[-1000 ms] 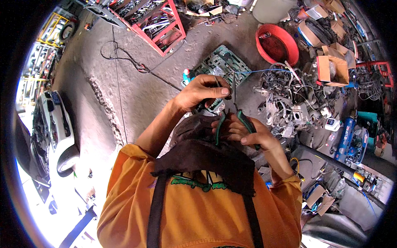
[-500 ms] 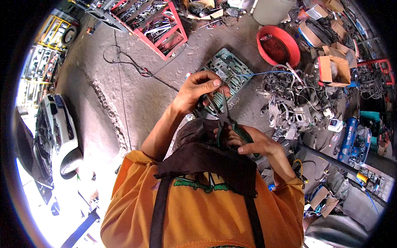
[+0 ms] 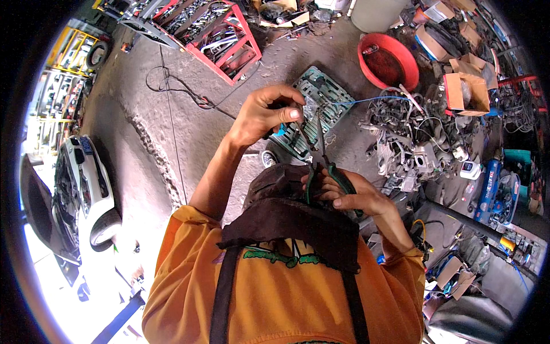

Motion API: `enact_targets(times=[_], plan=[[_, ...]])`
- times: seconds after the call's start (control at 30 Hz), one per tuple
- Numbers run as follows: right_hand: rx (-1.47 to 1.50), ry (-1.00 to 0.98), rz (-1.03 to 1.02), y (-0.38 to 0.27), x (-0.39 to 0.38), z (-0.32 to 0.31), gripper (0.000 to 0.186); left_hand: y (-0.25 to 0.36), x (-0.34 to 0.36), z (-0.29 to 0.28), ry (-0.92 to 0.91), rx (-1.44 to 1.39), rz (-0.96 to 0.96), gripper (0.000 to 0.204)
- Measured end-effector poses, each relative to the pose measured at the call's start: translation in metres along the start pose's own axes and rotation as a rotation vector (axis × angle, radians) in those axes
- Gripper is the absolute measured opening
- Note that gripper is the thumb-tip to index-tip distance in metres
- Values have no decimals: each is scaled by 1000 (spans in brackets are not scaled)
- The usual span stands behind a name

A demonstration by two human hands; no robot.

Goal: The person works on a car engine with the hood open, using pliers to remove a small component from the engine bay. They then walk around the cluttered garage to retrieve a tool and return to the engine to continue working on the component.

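My right hand grips long-nose pliers by their green handles, in front of my apron. The pliers point away from me with their slim jaws spread apart. Just beyond and to the left, my left hand is closed in a pinch beside one jaw tip. Something small and dark sits between thumb and fingers, too hidden to name. A bit of bright blue shows just under that hand. Past both hands, an open green tool case with sockets and tools lies on the floor.
A red tool cart full of tools stands at the far left of centre. Beyond the case is a red tub. Piled metal parts and open cardboard boxes fill the right. Cables cross the floor. A white car stands at left.
My left hand has drawn slightly left and up, its fingers curling in tighter. The pliers have shifted a little to the right, still with jaws apart. The blue bit now shows under my left hand.
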State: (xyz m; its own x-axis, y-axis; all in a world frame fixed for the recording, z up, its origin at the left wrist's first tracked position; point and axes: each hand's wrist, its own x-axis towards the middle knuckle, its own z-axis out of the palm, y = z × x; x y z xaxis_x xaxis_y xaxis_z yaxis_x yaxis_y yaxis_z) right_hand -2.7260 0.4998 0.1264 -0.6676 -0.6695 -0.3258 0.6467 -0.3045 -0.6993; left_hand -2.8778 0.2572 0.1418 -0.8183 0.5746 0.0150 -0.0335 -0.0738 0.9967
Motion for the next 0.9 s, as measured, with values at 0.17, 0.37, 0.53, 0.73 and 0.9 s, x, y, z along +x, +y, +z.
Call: enact_targets(times=[0.17, 0.37, 0.53, 0.73, 0.9], plan=[[-54, 22, 8, 1, -2, -4, 85, -8, -1, 13, -54, 73, -54, 44], [-233, 30, 19, -1, -1, -6, 84, -16, 1, 25, -6, 26, -127, 78], [-152, 89, -29, -3, -2, -7, 75, -23, 1, 40, 17, -71, -137, 71], [-251, 130, -16, -5, -2, -1, 59, -39, 3, 45, 1, -128, -183, 66], [-208, 122, -59, 3, -1, 0, 57, -41, 7, 41, -45, -112, -207, 71]])
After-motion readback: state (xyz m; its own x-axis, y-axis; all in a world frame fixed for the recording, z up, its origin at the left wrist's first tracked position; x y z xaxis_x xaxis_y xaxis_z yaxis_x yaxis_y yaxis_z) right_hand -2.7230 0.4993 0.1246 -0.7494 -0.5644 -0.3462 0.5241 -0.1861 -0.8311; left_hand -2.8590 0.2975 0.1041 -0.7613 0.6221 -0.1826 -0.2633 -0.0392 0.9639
